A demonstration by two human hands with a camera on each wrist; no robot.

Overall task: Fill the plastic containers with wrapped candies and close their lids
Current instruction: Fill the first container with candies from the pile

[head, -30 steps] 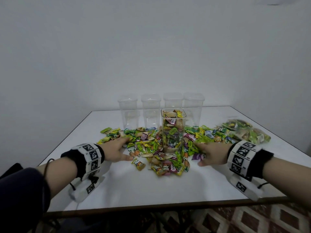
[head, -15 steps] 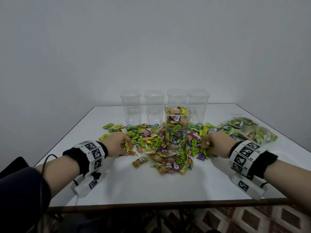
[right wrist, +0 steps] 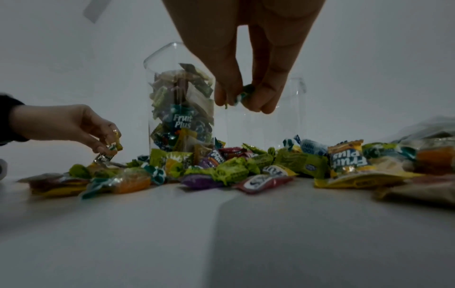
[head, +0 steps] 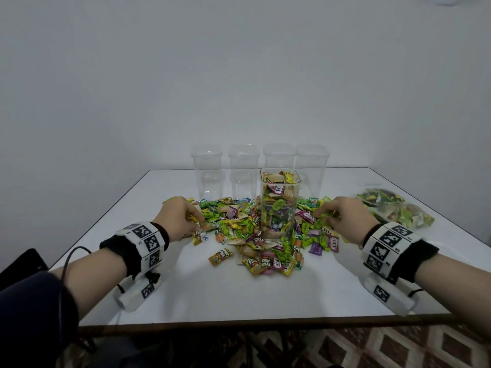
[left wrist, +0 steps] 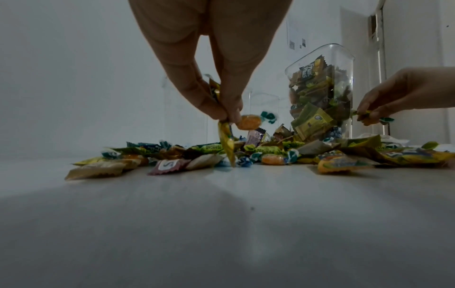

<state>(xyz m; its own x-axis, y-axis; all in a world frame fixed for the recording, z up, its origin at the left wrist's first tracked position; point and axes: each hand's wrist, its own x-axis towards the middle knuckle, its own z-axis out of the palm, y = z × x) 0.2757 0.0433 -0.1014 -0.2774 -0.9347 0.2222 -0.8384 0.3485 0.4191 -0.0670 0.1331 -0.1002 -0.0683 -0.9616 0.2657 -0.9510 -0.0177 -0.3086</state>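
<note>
The open container (head: 279,205) is standing upright near the middle of the white table (head: 239,296), lid off and holding wrapped candies almost up to its rim. A loose pile of candies (head: 255,235) is lying around its base, spreading to both sides and toward the person.

The left hand (head: 178,218) is working at the pile's edge to the left of the open container. Its thumb and fingertips (left wrist: 222,109) are pinching wrappers: a yellow-gold candy (left wrist: 226,142) is dangling from the pinch, and an orange candy (left wrist: 248,122) is sitting against the fingertips.

The right hand (head: 345,217) is hovering over the pile to the right of the open container. Its fingertips (right wrist: 258,97) are drawn together, pinching a small green-and-white candy (right wrist: 243,93) clear of the pile.

Four clear containers (head: 259,171) are standing in a row just behind the open container, all holding no candy. Whether their lids are pressed shut is not readable here.

A clear bag of candies (head: 396,208) is lying well to the right of the open container, beyond the right hand.
</note>
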